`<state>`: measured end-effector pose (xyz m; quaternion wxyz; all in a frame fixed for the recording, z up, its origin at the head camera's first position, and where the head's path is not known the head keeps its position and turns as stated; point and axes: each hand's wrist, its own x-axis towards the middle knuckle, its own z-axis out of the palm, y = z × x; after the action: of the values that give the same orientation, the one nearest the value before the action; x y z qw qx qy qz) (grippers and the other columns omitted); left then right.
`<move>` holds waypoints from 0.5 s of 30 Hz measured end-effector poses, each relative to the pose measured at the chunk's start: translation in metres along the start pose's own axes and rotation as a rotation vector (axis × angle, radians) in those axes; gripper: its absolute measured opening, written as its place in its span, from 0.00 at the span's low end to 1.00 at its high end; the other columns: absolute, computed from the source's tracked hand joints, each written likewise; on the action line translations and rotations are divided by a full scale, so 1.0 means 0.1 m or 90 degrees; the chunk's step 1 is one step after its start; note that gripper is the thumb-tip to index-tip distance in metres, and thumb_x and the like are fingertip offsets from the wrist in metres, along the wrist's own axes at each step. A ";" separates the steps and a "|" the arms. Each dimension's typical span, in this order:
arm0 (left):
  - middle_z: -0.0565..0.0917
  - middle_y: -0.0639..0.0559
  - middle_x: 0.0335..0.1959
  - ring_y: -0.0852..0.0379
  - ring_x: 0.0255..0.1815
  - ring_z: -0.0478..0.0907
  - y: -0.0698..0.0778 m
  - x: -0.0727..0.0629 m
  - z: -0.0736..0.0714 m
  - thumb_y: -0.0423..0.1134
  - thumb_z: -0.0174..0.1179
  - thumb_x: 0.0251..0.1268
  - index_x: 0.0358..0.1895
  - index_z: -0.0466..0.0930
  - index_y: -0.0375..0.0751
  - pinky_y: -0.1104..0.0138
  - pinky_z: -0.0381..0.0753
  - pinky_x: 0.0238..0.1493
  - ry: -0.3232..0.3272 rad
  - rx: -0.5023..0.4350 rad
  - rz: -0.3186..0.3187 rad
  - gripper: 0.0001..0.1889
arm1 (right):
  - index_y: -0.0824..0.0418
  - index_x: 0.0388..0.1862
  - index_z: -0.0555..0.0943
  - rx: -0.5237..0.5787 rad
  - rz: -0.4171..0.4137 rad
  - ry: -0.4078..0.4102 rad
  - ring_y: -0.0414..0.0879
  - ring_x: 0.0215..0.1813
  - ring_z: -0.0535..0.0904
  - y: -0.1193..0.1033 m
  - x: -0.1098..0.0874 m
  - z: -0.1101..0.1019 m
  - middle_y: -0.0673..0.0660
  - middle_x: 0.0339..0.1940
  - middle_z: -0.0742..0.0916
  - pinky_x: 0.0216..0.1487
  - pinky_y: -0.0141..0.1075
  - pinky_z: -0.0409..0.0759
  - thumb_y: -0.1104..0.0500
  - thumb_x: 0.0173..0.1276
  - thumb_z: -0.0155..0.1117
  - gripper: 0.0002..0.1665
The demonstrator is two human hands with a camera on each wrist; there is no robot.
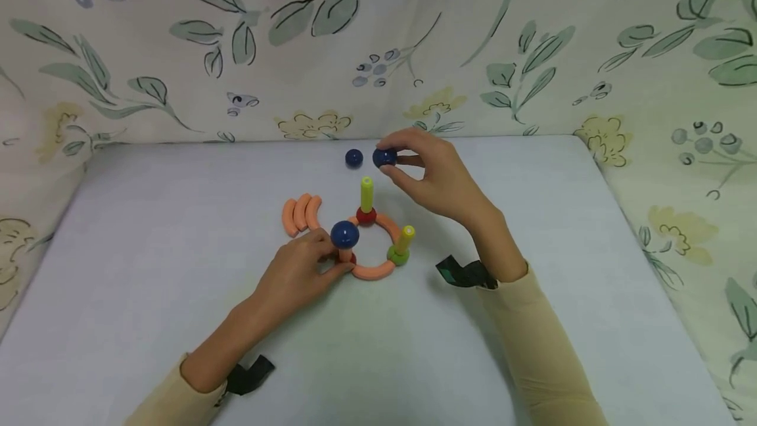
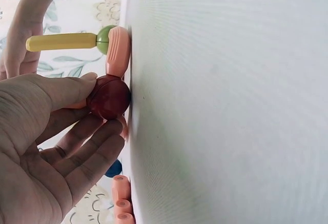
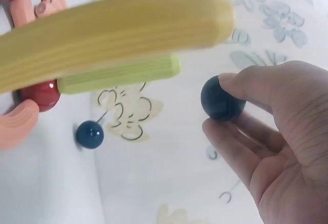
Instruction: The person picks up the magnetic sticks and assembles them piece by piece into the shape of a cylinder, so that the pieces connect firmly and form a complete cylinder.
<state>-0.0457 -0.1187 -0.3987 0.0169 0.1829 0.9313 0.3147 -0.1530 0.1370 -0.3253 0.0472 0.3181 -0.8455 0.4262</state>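
Between thumb and fingers my right hand [image 1: 434, 173] pinches a dark blue ball [image 3: 222, 99], held up near the table's far edge. My left hand [image 1: 298, 268] grips a red ball [image 2: 109, 98] at the corner of a ring of curved peach rods [image 1: 374, 272]. From that corner a short peach rod rises, topped by another blue ball [image 1: 345, 235]. A second red ball [image 1: 366, 215] in the ring carries an upright light green rod [image 1: 367, 194]. The ring's green ball [image 1: 399, 256] bears a slightly leaning yellow rod [image 2: 61, 42].
A loose blue ball [image 1: 353, 158] lies by the far edge, left of my right hand. Several loose curved peach rods [image 1: 302, 212] lie side by side left of the ring. Floral cloth [image 1: 378, 51] hangs behind the white table [image 1: 177, 215].
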 end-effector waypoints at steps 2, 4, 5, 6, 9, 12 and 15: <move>0.83 0.57 0.34 0.62 0.37 0.80 0.00 0.00 0.00 0.41 0.79 0.60 0.34 0.90 0.52 0.66 0.80 0.40 -0.002 -0.001 0.000 0.06 | 0.60 0.61 0.83 0.008 -0.009 -0.003 0.45 0.62 0.85 -0.04 -0.01 0.00 0.55 0.59 0.87 0.61 0.42 0.87 0.64 0.72 0.72 0.19; 0.83 0.57 0.35 0.61 0.38 0.80 0.00 0.01 -0.01 0.41 0.79 0.60 0.34 0.89 0.52 0.66 0.80 0.41 -0.003 -0.003 -0.001 0.06 | 0.60 0.61 0.83 0.017 -0.020 -0.007 0.45 0.62 0.85 -0.08 -0.01 0.00 0.55 0.59 0.87 0.61 0.42 0.87 0.64 0.72 0.72 0.19; 0.83 0.57 0.35 0.61 0.38 0.80 0.00 0.01 -0.01 0.41 0.79 0.60 0.34 0.89 0.53 0.66 0.80 0.41 -0.003 -0.005 -0.002 0.06 | 0.60 0.60 0.83 0.019 -0.025 -0.009 0.44 0.63 0.84 -0.10 -0.02 0.00 0.55 0.59 0.86 0.61 0.42 0.87 0.65 0.72 0.71 0.19; 0.83 0.57 0.35 0.61 0.38 0.80 0.00 0.01 -0.01 0.41 0.79 0.60 0.34 0.89 0.53 0.66 0.80 0.41 -0.003 -0.005 -0.002 0.06 | 0.60 0.60 0.83 0.019 -0.030 -0.011 0.44 0.63 0.84 -0.11 -0.02 0.01 0.55 0.59 0.86 0.61 0.41 0.87 0.65 0.73 0.71 0.19; 0.83 0.57 0.35 0.61 0.38 0.80 0.00 0.00 -0.01 0.42 0.79 0.61 0.34 0.89 0.52 0.65 0.81 0.42 -0.005 -0.003 -0.003 0.06 | 0.60 0.60 0.82 0.017 -0.044 -0.014 0.44 0.63 0.84 -0.15 -0.03 0.03 0.55 0.59 0.86 0.61 0.41 0.87 0.65 0.72 0.72 0.19; 0.83 0.57 0.35 0.61 0.38 0.79 0.00 0.00 -0.01 0.42 0.79 0.61 0.34 0.89 0.53 0.65 0.80 0.41 -0.006 -0.002 -0.002 0.06 | 0.60 0.60 0.83 0.014 -0.055 -0.018 0.45 0.63 0.84 -0.18 -0.03 0.06 0.55 0.59 0.87 0.62 0.42 0.87 0.65 0.72 0.72 0.19; 0.83 0.57 0.35 0.61 0.38 0.79 0.00 0.00 -0.01 0.42 0.79 0.61 0.34 0.89 0.53 0.65 0.79 0.41 -0.005 -0.001 -0.003 0.06 | 0.60 0.60 0.83 0.012 -0.062 -0.024 0.45 0.63 0.84 -0.18 -0.02 0.09 0.55 0.59 0.87 0.63 0.42 0.87 0.64 0.72 0.72 0.19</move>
<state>-0.0459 -0.1195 -0.3982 0.0215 0.1821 0.9313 0.3147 -0.1393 0.1236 -0.3192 0.0488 0.3672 -0.8256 0.4256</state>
